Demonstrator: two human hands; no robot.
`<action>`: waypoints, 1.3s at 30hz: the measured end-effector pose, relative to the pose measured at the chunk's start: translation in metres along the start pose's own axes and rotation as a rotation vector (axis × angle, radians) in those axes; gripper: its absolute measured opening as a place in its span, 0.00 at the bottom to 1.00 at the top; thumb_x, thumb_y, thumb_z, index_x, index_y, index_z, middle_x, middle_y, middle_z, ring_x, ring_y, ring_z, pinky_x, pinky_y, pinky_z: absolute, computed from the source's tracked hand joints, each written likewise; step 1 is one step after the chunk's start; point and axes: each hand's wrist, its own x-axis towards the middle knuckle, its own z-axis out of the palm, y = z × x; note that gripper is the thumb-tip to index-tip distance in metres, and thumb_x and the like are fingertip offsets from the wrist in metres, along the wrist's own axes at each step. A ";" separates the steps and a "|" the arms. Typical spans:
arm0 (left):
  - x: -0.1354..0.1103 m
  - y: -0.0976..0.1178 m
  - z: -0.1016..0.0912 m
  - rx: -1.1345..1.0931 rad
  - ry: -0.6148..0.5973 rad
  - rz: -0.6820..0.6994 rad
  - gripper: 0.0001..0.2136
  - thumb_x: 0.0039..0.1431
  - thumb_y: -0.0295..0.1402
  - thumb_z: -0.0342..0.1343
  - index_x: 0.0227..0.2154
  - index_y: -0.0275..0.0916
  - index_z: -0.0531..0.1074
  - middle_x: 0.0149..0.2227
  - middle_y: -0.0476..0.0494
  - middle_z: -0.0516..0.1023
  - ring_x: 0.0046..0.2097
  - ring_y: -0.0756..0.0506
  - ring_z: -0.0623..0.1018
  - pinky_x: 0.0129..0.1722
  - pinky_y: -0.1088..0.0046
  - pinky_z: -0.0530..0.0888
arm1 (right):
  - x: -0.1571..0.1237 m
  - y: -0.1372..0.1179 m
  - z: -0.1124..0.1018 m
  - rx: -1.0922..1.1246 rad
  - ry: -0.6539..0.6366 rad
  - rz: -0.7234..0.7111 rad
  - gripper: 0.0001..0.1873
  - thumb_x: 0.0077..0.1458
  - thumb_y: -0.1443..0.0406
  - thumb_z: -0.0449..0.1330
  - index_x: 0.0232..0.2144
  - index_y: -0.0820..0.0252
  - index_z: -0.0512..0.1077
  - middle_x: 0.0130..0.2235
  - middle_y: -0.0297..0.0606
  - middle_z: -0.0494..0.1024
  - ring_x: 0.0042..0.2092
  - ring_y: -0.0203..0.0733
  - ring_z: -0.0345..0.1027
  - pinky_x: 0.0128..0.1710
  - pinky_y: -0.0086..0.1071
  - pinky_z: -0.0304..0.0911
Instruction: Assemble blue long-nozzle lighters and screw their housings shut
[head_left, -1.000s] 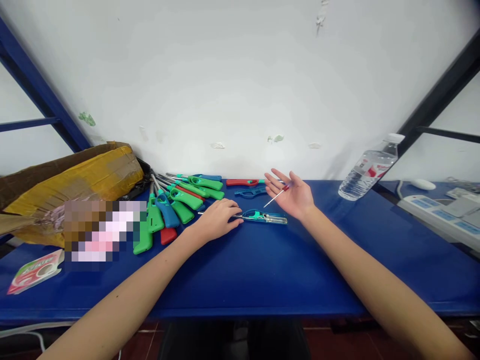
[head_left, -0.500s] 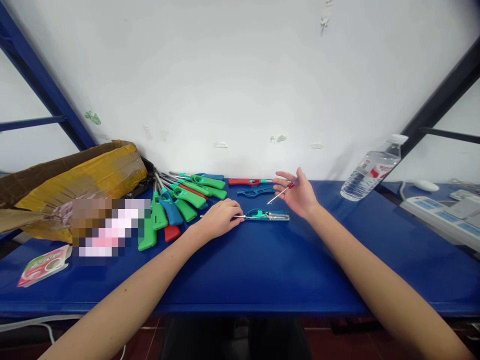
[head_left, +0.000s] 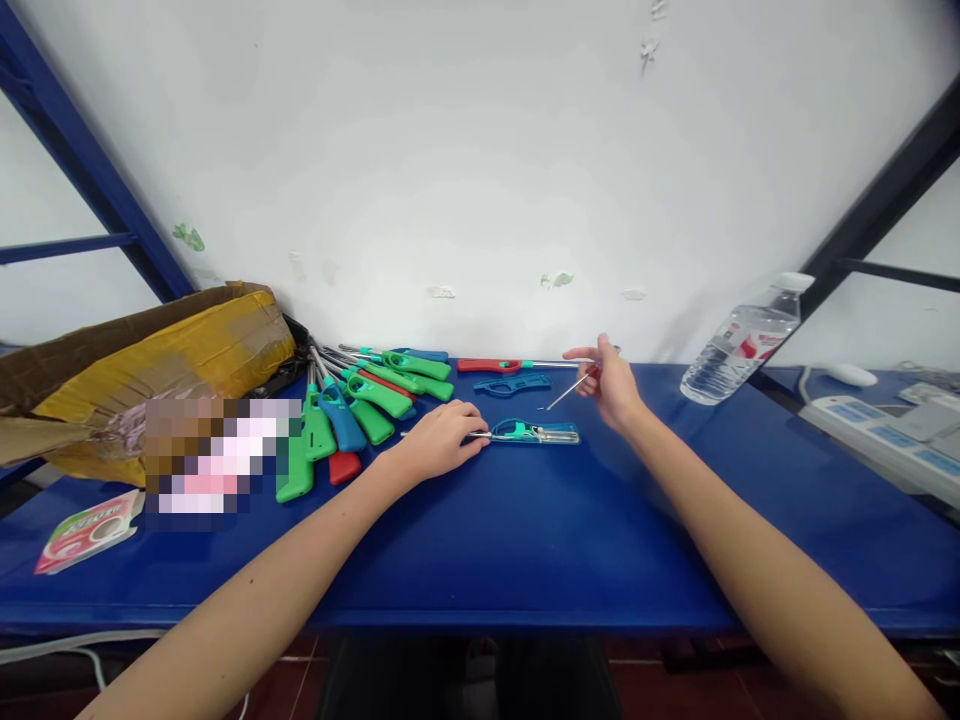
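Note:
My left hand rests palm down on the blue table, its fingers pressing the metal nozzle of a teal and clear gas lighter that lies flat. My right hand hovers just behind the lighter's clear end. Its fingers pinch a small red-handled screwdriver, whose thin shaft points down and left toward the lighter.
A heap of green, blue and red long-nozzle lighters lies left of my hands, beside a taped cardboard box. A red lighter and a blue shell lie near the wall. A water bottle and a power strip sit at right.
My right hand turned from palm-up and open to a pinch on the screwdriver and shifted slightly right. My left hand stayed on the lighter's nozzle.

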 end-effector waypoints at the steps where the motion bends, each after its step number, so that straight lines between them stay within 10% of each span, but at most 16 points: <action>1: 0.000 0.000 0.000 0.002 -0.001 0.003 0.10 0.65 0.34 0.52 0.42 0.38 0.76 0.45 0.42 0.75 0.46 0.44 0.75 0.50 0.68 0.69 | 0.001 0.001 -0.005 -0.131 0.069 -0.075 0.32 0.56 0.40 0.46 0.27 0.59 0.73 0.14 0.27 0.55 0.17 0.34 0.49 0.20 0.31 0.50; 5: 0.001 0.001 0.000 0.017 -0.008 0.009 0.10 0.65 0.35 0.51 0.42 0.37 0.75 0.44 0.41 0.75 0.46 0.44 0.75 0.49 0.68 0.70 | 0.001 0.007 -0.017 -0.910 0.223 -0.326 0.23 0.57 0.50 0.53 0.19 0.59 0.70 0.18 0.35 0.67 0.24 0.39 0.61 0.26 0.32 0.51; 9: 0.000 0.002 0.001 0.030 -0.013 0.008 0.10 0.66 0.34 0.51 0.43 0.37 0.75 0.44 0.41 0.75 0.46 0.43 0.74 0.48 0.68 0.70 | 0.001 0.017 -0.021 -1.240 0.018 -0.229 0.17 0.54 0.51 0.57 0.25 0.57 0.75 0.28 0.39 0.77 0.30 0.43 0.68 0.26 0.31 0.50; 16: 0.001 0.002 0.004 0.043 -0.012 0.022 0.10 0.66 0.33 0.50 0.43 0.37 0.75 0.44 0.41 0.75 0.46 0.43 0.74 0.48 0.67 0.70 | 0.010 0.032 -0.029 -1.219 -0.220 -0.094 0.15 0.51 0.51 0.61 0.30 0.55 0.77 0.31 0.36 0.79 0.31 0.41 0.71 0.26 0.31 0.55; 31: -0.002 -0.007 -0.010 0.075 -0.035 0.006 0.12 0.62 0.37 0.56 0.44 0.36 0.75 0.48 0.38 0.74 0.50 0.40 0.73 0.51 0.62 0.69 | 0.007 0.024 -0.026 -1.233 -0.211 -0.095 0.17 0.57 0.52 0.55 0.35 0.55 0.78 0.35 0.38 0.80 0.35 0.44 0.72 0.31 0.33 0.60; 39: -0.003 -0.009 -0.006 0.082 -0.022 0.005 0.12 0.64 0.37 0.54 0.45 0.37 0.75 0.48 0.38 0.74 0.50 0.40 0.73 0.51 0.64 0.69 | -0.017 0.001 -0.003 -1.011 -0.270 -0.473 0.13 0.55 0.59 0.59 0.41 0.57 0.75 0.45 0.43 0.75 0.42 0.46 0.71 0.42 0.39 0.67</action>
